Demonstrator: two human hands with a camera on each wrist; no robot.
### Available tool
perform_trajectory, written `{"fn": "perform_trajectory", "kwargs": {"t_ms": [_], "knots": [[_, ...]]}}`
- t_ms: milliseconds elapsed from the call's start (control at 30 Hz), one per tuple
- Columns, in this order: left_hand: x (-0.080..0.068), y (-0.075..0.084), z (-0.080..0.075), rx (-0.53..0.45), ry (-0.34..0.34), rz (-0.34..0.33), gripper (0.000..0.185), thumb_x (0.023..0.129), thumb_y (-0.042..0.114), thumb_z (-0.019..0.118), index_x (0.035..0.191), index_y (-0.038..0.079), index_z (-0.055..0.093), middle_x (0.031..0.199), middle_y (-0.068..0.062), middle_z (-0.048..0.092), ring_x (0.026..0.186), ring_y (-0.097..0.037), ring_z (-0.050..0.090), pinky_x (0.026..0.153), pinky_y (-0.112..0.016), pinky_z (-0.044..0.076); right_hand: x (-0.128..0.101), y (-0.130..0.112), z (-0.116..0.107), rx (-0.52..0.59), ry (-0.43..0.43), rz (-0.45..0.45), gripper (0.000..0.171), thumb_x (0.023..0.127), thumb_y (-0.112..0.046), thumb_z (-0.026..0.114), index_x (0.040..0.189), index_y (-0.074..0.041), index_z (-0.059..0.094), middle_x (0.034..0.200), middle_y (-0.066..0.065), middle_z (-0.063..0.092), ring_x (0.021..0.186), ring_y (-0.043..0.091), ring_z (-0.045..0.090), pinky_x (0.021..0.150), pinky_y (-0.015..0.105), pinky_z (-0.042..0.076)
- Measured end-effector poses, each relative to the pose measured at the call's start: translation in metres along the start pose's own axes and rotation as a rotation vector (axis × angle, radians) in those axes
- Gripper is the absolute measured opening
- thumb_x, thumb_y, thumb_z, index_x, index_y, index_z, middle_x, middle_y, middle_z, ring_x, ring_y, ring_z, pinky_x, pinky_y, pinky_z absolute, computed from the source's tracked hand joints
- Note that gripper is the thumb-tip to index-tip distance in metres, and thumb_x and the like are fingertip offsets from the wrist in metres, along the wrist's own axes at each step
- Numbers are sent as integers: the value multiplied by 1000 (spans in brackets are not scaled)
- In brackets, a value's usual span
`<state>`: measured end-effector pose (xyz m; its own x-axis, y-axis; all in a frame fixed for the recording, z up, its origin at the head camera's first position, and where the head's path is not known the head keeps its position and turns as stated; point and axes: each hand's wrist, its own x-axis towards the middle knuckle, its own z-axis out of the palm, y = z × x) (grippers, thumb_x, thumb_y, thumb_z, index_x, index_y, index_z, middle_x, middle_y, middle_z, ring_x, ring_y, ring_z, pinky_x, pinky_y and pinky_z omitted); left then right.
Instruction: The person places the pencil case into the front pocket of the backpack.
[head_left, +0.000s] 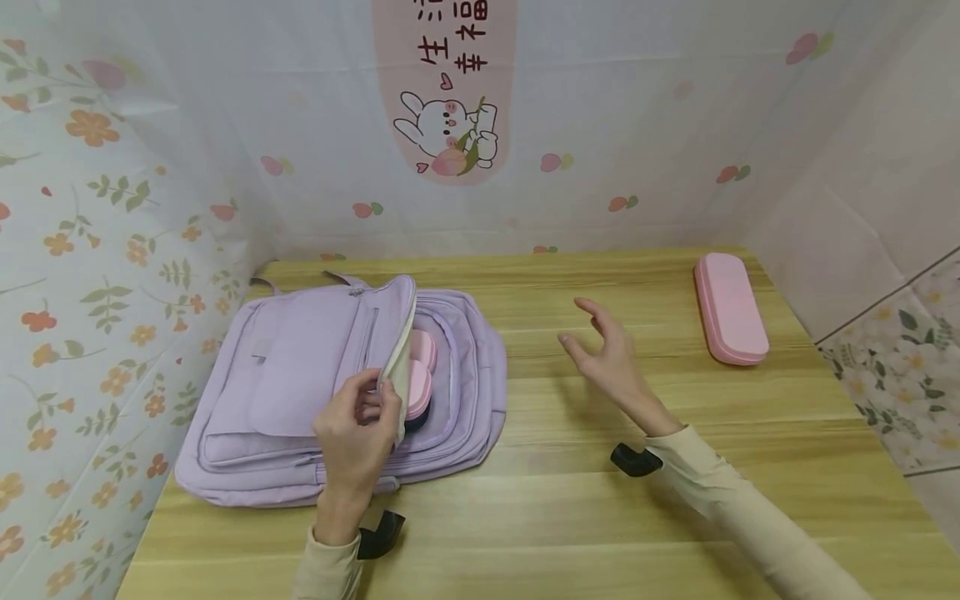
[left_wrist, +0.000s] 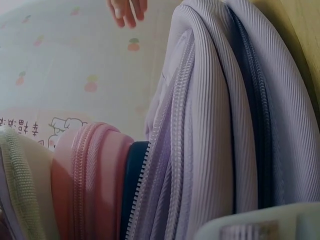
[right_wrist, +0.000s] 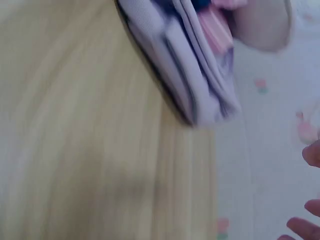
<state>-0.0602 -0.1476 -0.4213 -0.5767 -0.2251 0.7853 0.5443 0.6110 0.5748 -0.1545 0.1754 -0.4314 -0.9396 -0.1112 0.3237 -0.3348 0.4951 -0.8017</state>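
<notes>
Chinese characters in dark red are printed on a pink banner (head_left: 444, 83) on the back wall (head_left: 637, 108), above a drawn white rabbit. Two vertical columns are cut off by the top edge of the head view: in the left column "生" is read, with a further character above it only partly seen; in the right column "幸福" is read. In the left wrist view the same banner (left_wrist: 30, 127) is glimpsed, its characters too small to be read.
</notes>
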Motion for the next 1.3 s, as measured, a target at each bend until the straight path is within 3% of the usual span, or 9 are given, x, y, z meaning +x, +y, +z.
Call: {"fn": "perform_trajectory", "kwargs": {"t_ms": [133, 333, 700, 867, 1133, 1300], "knots": [[-1, 0, 0, -3, 3, -5, 18, 79, -8, 67, 96, -9, 72, 74, -18, 72, 54, -17, 64, 50, -12, 56, 5, 14, -24, -40, 85, 45, 59, 92, -10, 71, 143, 8, 47, 150, 28, 47, 144, 44, 39, 120, 60, 35], [-2, -1, 0, -6, 5, -9, 18, 79, -8, 67, 96, -9, 72, 72, -18, 71, 54, -16, 63, 49, -12, 55, 1, 25, -53, -43, 192, 182, 67, 92, -16, 72, 148, 6, 42, 155, 26, 41, 148, 41, 32, 125, 58, 28], [-2, -2, 0, -8, -1, -14, 18, 79, -9, 66, 96, -9, 71, 72, -18, 71, 54, -16, 64, 50, -12, 56, -10, 44, -92, -175, 309, 294, 78, 89, -26, 75, 154, -3, 38, 159, 21, 38, 149, 40, 31, 125, 60, 25], [-2, -3, 1, -7, -9, 6, 18, 79, -9, 66, 96, -10, 71, 72, -18, 71, 54, -18, 65, 50, -13, 56, -12, 62, -109, -198, 344, 368, 87, 90, -33, 74, 159, -8, 27, 164, 15, 30, 152, 35, 24, 126, 59, 18], [-2, -3, 2, -39, -16, 4, 18, 79, -10, 65, 96, -11, 70, 72, -20, 71, 55, -18, 65, 52, -12, 57, -13, 92, -133, -220, 415, 510, 97, 87, -39, 76, 160, -8, 21, 164, 17, 27, 147, 37, 29, 123, 57, 28], [-3, -3, 2, -44, -22, -8, 17, 80, -9, 65, 96, -12, 70, 72, -19, 71, 56, -17, 64, 52, -11, 57, -17, 108, -141, -256, 426, 572, 104, 85, -38, 77, 162, -8, 13, 167, 18, 20, 151, 37, 21, 127, 54, 20]]}}
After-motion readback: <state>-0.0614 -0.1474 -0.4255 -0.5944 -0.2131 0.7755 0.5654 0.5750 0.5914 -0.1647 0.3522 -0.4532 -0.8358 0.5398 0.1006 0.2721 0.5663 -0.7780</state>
